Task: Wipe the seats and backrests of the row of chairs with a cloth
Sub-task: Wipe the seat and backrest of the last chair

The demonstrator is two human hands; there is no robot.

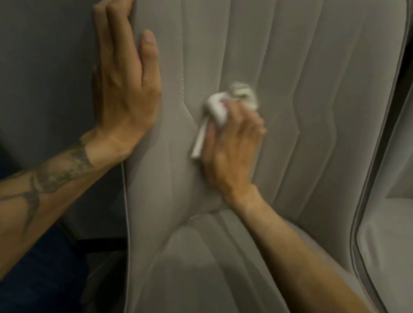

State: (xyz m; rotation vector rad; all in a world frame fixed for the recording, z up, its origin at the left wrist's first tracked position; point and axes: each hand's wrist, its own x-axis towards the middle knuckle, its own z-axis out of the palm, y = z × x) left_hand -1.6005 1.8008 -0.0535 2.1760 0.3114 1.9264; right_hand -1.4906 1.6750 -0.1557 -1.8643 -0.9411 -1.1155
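Dim, warm, even light; whole frame soft; motion blur heaviest on cloth [229, 102]; wide-angle bowing at edges.

So the right hand [229, 148] is gripping a scrunched white cloth [219, 108] and pressing it against the grey backrest [299, 89], with the cloth poking out at the hand's 12 o'clock. The left hand [125, 86] is lying flat, fingers straight, on the backrest's edge at 9 o'clock. Another grey chair [402, 245] is sitting at 3 o'clock.

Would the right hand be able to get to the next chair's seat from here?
Probably yes. The right hand, gripping the cloth against the backrest, has nothing between it and the next seat but this chair's raised side edge.
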